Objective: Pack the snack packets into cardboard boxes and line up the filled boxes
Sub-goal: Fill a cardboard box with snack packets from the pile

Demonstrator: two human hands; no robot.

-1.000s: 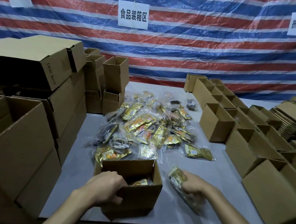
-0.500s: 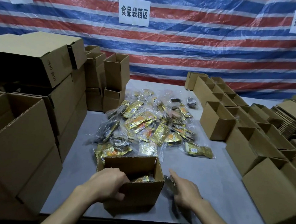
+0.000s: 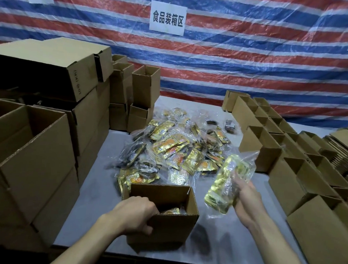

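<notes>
Gold snack packet [image 3: 225, 185] in clear wrap, open cardboard box [image 3: 163, 219]

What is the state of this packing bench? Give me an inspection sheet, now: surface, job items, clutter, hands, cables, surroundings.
Surface: grey table, dimly lit.
Job's things: near box at the table's near edge, top open, packets inside; packet pile behind it; open boxes in rows at right, contents hidden.
Clutter: large cartons stacked at left; flat cardboard stacked far right.
Hands: left hand grips the near box's near rim; right hand holds a gold packet above the table, right of that box.
Cables: nothing seen.
Surroundings: striped tarp behind, with paper signs on it.
</notes>
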